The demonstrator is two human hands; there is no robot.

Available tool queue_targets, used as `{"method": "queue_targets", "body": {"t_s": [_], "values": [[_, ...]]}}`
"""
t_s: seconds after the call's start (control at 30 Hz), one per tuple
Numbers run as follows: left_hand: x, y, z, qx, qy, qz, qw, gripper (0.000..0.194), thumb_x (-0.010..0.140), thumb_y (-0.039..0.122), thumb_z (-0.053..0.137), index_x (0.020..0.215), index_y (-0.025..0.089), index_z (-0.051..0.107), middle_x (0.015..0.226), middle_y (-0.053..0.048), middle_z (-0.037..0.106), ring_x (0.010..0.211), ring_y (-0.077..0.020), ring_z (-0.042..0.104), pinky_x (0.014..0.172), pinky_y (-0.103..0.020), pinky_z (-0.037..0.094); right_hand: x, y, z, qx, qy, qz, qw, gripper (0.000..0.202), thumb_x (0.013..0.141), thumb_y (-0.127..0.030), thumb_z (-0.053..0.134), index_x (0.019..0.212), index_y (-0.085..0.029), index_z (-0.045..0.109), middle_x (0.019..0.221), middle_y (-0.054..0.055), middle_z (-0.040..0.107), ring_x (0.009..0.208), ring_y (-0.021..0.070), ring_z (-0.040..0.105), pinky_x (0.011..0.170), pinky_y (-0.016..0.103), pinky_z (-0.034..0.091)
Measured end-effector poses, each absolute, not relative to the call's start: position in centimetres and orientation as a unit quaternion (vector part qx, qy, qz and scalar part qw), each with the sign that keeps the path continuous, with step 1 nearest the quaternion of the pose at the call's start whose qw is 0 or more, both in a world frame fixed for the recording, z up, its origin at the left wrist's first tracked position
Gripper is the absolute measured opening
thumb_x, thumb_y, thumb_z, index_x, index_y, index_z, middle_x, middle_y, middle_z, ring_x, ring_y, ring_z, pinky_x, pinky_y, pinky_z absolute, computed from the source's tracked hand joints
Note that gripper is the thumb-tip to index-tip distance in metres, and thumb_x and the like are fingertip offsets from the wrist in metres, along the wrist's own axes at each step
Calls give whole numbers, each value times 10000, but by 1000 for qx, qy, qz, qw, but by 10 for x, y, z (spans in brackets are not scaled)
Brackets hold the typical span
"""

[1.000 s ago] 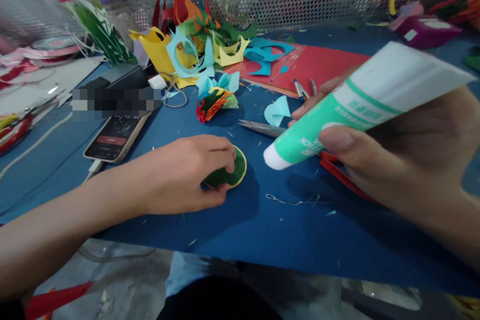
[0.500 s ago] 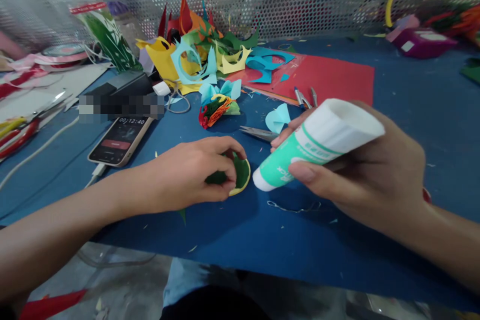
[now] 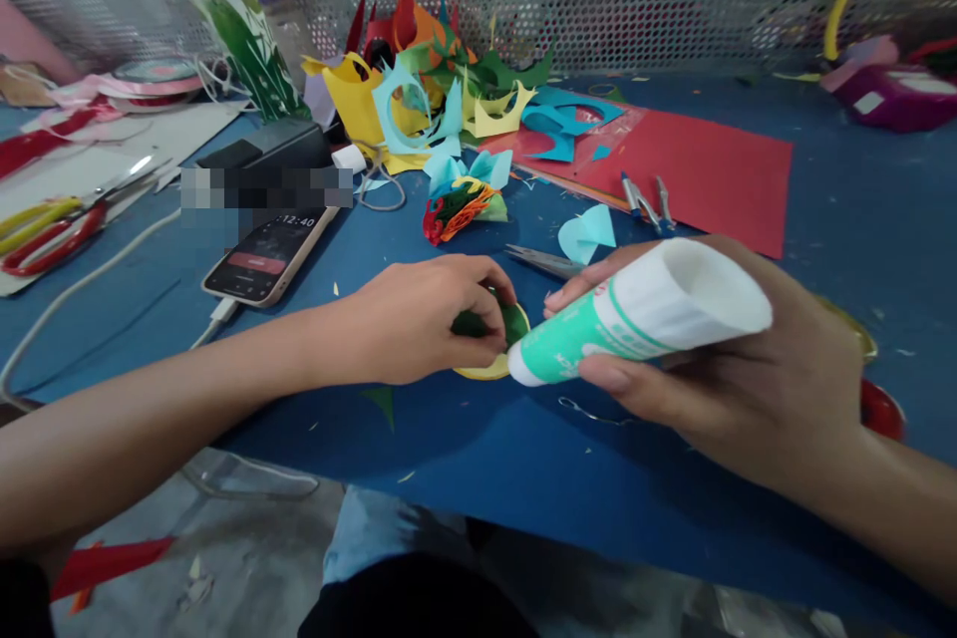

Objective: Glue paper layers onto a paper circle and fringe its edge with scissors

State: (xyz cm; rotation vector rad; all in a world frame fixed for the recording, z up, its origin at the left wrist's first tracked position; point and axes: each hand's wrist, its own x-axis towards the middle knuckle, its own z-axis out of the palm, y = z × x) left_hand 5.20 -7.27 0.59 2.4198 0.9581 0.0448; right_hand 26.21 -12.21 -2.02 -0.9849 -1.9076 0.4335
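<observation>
My right hand (image 3: 755,369) is wrapped round a green and white glue stick (image 3: 598,329), tilted with its narrow white end down and to the left. That end is at the right edge of a small round paper piece (image 3: 515,324), green inside with a pale yellow rim. Over this piece, my left hand (image 3: 441,319) has its fingers curled and pressed on it, covering its left part. Behind the glue stick, the blades of scissors (image 3: 545,262) lie near a folded light blue paper (image 3: 587,234). A bundle of coloured strings (image 3: 460,209) lies further back.
A phone (image 3: 269,254) on a cable lies at the left, with red and yellow scissors (image 3: 56,229) beyond. Cut paper scraps (image 3: 419,100) are heaped at the back beside red sheets (image 3: 710,169). A purple object (image 3: 897,98) sits at the far right.
The view has shifted, so the table's things appear further right. The glue stick's narrow end has come closer to the round paper piece, now at its rim. Both hands keep their holds.
</observation>
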Motion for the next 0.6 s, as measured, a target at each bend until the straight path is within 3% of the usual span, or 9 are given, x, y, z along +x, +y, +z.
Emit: {"method": "queue_targets", "body": {"t_s": [0.33,0.6], "values": [[43,-51,2,891,270,63,361,121,791,157,665,842,216,757,1121,-13,660,964,-162,629,853,-269,456,256,-127,-26,-421,-794,97,429,377,732,-494,724,1018,-280,602,925,-93,694,745,95,668,631,190,532],[42,-45,3,898,224,57,375,165,846,74,588,899,123,736,1091,-73,658,951,-142,610,854,-286,466,244,-125,-27,-398,-777,178,455,379,663,-416,799,986,-321,626,955,-99,695,799,158,688,701,273,551]]}}
